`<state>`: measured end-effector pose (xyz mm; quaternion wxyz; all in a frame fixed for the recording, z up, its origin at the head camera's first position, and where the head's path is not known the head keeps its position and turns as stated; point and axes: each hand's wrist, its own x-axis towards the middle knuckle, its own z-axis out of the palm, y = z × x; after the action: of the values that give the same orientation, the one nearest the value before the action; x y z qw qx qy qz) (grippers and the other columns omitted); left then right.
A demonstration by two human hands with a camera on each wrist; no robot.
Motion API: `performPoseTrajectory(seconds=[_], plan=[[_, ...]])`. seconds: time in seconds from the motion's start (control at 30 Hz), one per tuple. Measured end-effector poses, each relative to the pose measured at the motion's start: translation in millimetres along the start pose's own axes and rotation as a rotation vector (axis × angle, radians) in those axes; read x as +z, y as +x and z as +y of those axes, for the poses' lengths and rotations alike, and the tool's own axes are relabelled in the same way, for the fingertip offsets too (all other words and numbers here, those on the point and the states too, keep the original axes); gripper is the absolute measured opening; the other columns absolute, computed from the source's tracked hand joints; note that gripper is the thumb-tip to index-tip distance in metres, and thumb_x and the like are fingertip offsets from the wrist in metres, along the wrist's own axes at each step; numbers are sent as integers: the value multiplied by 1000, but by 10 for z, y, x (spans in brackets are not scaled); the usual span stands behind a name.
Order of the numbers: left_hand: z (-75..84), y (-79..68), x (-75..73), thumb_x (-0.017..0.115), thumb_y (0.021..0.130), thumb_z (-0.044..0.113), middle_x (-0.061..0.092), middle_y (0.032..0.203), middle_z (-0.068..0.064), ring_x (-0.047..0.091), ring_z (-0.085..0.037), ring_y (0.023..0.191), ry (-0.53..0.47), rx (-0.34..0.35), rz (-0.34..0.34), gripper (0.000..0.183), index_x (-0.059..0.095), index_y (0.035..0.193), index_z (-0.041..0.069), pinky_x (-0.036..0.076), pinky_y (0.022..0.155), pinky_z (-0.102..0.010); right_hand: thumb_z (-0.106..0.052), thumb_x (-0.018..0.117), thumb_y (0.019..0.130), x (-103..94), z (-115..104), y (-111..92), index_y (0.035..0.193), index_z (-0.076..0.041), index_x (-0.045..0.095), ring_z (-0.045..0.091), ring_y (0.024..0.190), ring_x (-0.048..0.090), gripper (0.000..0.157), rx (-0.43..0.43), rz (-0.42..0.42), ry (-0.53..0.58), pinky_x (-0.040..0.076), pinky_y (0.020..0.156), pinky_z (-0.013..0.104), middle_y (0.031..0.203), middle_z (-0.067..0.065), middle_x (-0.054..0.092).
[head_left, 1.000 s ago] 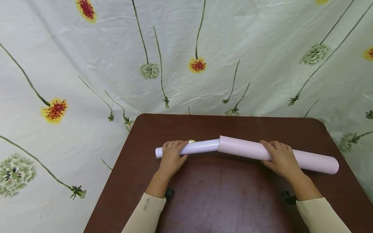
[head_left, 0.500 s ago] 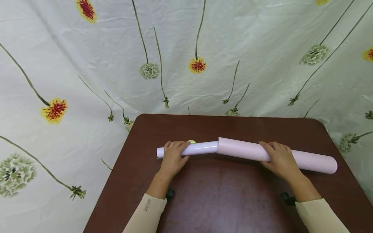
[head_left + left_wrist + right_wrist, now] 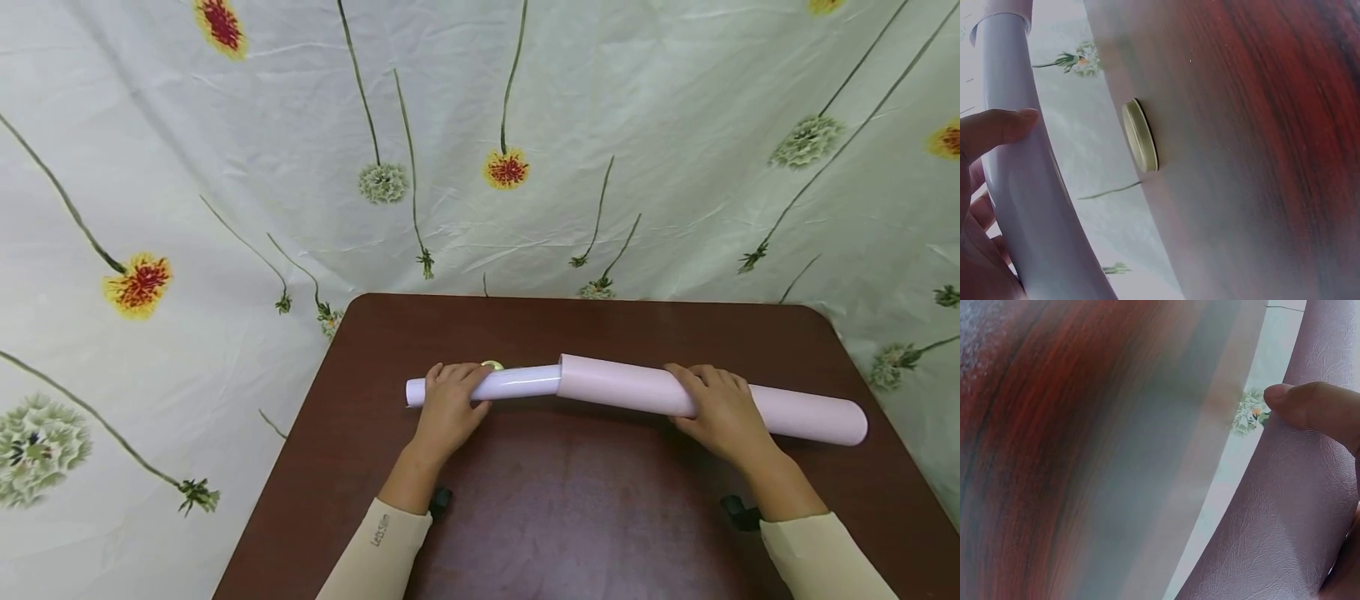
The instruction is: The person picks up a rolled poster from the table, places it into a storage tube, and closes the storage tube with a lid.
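My left hand (image 3: 447, 410) grips a slim, glossy, pale lavender roll (image 3: 525, 382) near its left end. The roll's right end runs into the mouth of a wider pink tube (image 3: 626, 385), which hides it. Around the middle of that tube my right hand (image 3: 722, 414) is wrapped from above. In the left wrist view the thumb (image 3: 1013, 125) lies across the roll (image 3: 1013, 75). Leather-like creases cover the tube (image 3: 1241, 531) in the right wrist view, with the thumb (image 3: 1316, 412) pressed along it. Roll and tube meet at a slight angle.
A shallow round gold lid (image 3: 1141, 136) lies on the dark brown wooden table (image 3: 570, 517) just behind the roll. Beyond the table's back edge hangs a pale flower-print cloth (image 3: 465, 125), which also covers the left side.
My left hand and the roll have shifted slightly right, and the tube slightly left. A little less of the roll shows outside the tube's mouth.
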<state>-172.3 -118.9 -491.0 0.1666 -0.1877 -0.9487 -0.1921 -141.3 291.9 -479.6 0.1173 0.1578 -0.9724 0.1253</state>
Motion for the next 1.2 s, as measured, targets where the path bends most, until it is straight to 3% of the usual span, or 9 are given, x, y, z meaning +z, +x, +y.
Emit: performPoseTrajectory(seconds=[0.23,0.5,1.2], plan=[[36,25,-9,88,76,17,71,122,-2,59,-29,122,36,2,21,57,68,129,18,28,113,-69,-18,89,71,-6,-27,-5,141,-15,51,48,114,56,80,-5,8,9,36,98,66,118,22,61],[82,42,-11,87,76,15,71,120,-2,62,-29,116,13,17,30,53,69,126,19,37,104,-56,-19,90,71,8,-72,6,141,-14,51,48,114,56,81,-14,8,10,36,99,66,118,22,62],[156,50,45,87,74,10,70,120,-4,63,-29,116,14,89,76,54,70,125,14,37,109,-56,-19,90,73,24,-182,25,142,-16,51,47,116,56,80,-36,-8,22,36,100,65,118,20,62]])
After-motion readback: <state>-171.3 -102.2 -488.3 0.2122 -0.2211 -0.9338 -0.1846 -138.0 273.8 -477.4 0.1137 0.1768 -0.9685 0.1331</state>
